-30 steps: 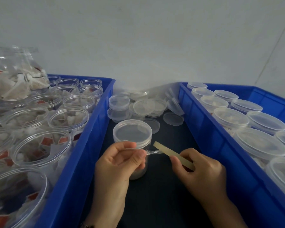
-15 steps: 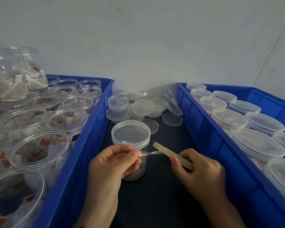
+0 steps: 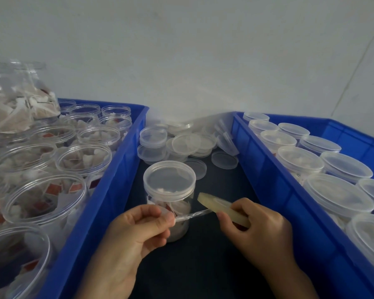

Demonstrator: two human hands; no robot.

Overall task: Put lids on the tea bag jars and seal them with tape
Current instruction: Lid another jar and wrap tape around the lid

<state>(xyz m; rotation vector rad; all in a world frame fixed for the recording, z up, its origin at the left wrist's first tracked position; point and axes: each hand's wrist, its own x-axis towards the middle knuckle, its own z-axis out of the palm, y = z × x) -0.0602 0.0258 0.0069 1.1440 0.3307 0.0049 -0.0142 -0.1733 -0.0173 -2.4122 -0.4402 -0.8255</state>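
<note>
The left hand point(image 3: 130, 229) pinches the free end of a thin clear tape strip point(image 3: 191, 215), stretched to the flat yellowish strip holder point(image 3: 222, 209) gripped in the right hand point(image 3: 259, 229). Just behind stands 1 lidded clear plastic tea bag jar point(image 3: 170, 190). Slack could let the tape twist, stick to itself, or seal crookedly.

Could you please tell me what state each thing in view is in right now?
Centre jar: lidded, upright, not yet taped.
Tape strip: stretched between the hands.
Tape stick: gripped by right hand.
Left hand: pinching the tape end.
Left bin jars: open, filled with tea bags.
Right bin jars: lidded.
Loose lids: piled behind the centre jar.
</note>
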